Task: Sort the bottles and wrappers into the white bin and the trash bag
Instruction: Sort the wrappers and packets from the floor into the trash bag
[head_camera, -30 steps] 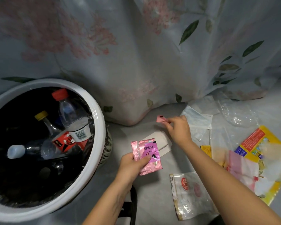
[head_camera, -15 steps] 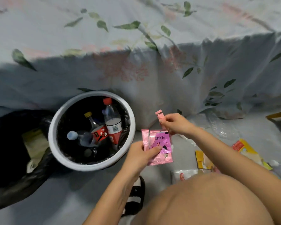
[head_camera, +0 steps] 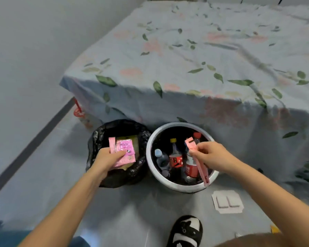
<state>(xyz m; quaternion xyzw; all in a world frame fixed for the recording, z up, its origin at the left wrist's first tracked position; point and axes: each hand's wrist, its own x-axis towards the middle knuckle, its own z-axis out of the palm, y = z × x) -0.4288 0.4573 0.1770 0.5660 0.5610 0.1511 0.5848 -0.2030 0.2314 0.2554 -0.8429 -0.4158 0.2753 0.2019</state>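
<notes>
— What have you got in your hands?
— Your left hand grips pink wrappers over the trash bag; your right hand pinches a pink stick wrapper above the white bin with bottles inside.

trash bag left of bin | bottles in bin | bed behind both

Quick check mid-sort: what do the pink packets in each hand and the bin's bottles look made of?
Pink packets in the left hand: glossy plastic or foil film, judging by sheen and crinkles. Pink strip in the right hand: thin and flat, paper or film; unclear. Bottles in the white bin: clear plastic, see-through walls, coloured caps.
</notes>
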